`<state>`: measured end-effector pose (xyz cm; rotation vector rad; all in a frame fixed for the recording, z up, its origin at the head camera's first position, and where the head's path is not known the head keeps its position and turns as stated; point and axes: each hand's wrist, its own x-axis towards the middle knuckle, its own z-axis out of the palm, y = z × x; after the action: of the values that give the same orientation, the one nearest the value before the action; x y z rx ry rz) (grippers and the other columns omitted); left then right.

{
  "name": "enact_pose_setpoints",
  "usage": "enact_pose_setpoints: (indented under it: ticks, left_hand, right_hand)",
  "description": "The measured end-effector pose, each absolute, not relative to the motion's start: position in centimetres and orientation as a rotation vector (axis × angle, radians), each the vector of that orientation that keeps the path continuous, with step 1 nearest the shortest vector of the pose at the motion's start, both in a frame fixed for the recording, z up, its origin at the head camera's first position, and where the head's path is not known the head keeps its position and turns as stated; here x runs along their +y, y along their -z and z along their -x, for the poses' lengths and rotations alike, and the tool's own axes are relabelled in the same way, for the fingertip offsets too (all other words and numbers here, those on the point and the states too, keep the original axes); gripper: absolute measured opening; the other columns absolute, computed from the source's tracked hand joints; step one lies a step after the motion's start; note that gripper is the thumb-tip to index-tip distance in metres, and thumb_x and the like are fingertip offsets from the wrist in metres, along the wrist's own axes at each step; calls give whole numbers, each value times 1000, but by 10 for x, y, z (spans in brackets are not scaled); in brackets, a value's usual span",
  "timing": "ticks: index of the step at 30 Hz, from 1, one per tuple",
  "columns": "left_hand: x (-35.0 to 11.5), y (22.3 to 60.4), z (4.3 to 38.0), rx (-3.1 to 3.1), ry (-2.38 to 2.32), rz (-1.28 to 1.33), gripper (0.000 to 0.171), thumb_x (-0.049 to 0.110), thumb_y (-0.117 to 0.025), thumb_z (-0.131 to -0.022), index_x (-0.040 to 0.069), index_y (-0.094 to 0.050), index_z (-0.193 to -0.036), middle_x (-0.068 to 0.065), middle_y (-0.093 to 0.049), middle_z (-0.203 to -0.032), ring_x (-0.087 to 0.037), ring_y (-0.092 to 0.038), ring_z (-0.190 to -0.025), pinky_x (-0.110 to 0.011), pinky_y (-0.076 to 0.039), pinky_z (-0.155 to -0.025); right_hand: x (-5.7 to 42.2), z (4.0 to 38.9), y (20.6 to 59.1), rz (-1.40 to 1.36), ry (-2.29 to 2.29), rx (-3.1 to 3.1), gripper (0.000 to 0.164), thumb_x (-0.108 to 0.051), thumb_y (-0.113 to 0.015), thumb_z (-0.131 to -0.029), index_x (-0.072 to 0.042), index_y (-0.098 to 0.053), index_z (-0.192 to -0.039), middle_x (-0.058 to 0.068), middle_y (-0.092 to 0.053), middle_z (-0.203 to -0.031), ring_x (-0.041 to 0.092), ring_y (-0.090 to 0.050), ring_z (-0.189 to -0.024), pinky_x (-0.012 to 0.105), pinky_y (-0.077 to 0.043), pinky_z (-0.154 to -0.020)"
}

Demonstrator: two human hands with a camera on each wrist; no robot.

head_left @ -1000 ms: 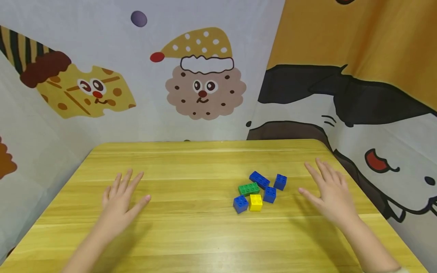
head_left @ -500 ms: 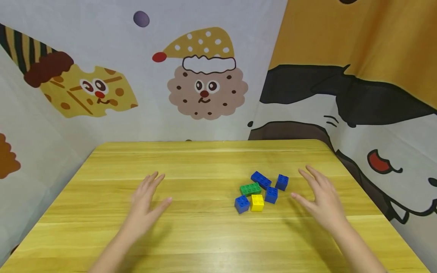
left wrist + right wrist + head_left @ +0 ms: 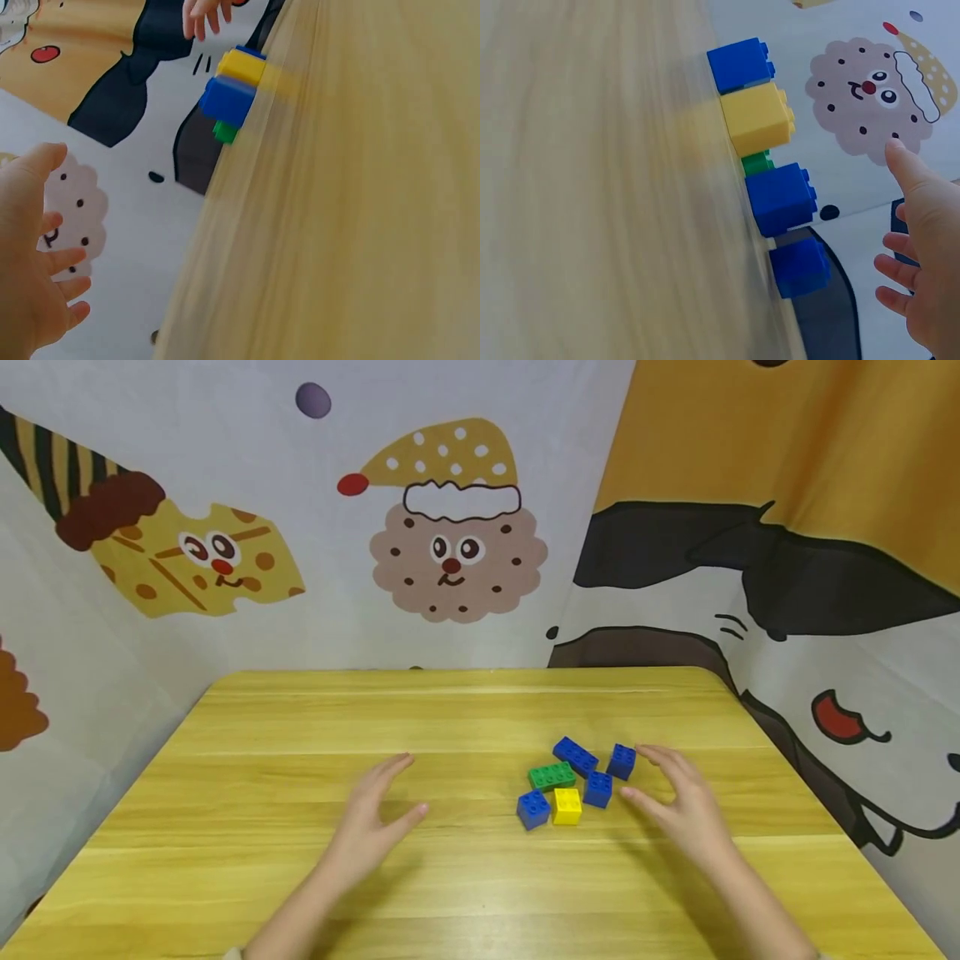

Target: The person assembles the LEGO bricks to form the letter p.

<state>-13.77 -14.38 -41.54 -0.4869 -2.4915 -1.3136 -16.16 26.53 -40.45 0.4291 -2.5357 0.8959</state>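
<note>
Several toy building bricks lie in a loose cluster right of the table's middle. A long blue brick (image 3: 575, 757) is at the back, with a long green brick (image 3: 552, 776) in front of it. A yellow brick (image 3: 567, 807) stands between a square blue brick at the left (image 3: 533, 809) and another square blue brick (image 3: 597, 789). The rightmost blue brick (image 3: 621, 762) is nearest my right hand (image 3: 681, 806), whose fingers are spread apart from the thumb and hold nothing. My left hand (image 3: 371, 818), also unfolded and holding nothing, hovers left of the cluster.
The wooden table (image 3: 450, 877) has rounded far corners. Right behind its far edge hangs a white cloth (image 3: 465, 643) printed with cartoon figures, which continues along both sides.
Both hands have moved inward: the left one well to the right, the right one leftward up to the bricks. The bricks lie in the same arrangement.
</note>
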Motion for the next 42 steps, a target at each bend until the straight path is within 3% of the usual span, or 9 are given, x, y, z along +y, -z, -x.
enact_pose_setpoints:
  ticks: [4,9,19,28,37,42]
  left_hand:
    - [-133,419,140,-2490,1397,491,67,29,-75,-83,10,-46,-141,-12,-42,-144,-36,-34,-132,-64,-26,-100]
    - [-120,421,142,-2483,1489,483,65,23,-76,-82,10,-48,-139,-11,-44,-143,-35,-36,-131,-62,-27,-101]
    - [-92,425,146,-2449,1729,478,61,25,-77,-81,17,-52,-135,-6,-49,-139,-29,-39,-130,-57,-26,-104]
    - [-73,429,149,-2438,1805,513,56,25,-77,-81,12,-55,-131,0,-55,-131,-24,-46,-123,-50,-31,-103]
    - [-58,441,154,-2421,1854,539,50,20,-77,-81,5,-59,-126,-5,-61,-122,-24,-51,-114,-50,-38,-96]
    - [-48,430,150,-2409,1920,513,44,7,-74,-82,-1,-59,-123,-15,-61,-122,-33,-51,-114,-54,-36,-97]
  right_hand:
    - [262,164,411,-431,-922,-2523,53,-15,-77,-81,-2,-56,-128,14,-55,-125,31,-54,-102,49,-46,-82]
    - [258,166,418,-444,-945,-2494,47,-11,-77,-81,-2,-60,-123,13,-59,-120,29,-57,-93,33,-49,-74]
    - [258,168,434,-384,-1097,-2546,42,-15,-74,-85,-4,-61,-123,12,-62,-107,22,-58,-88,28,-50,-70]
    - [257,172,442,-362,-1190,-2525,39,-12,-75,-84,-2,-62,-120,12,-65,-107,16,-59,-83,26,-51,-68]
    - [257,173,447,-308,-1222,-2599,41,-17,-74,-85,-6,-61,-123,9,-65,-100,18,-60,-79,26,-51,-65]
    - [256,174,448,-294,-1240,-2615,42,-16,-74,-85,-5,-60,-124,7,-66,-95,18,-60,-76,27,-50,-63]
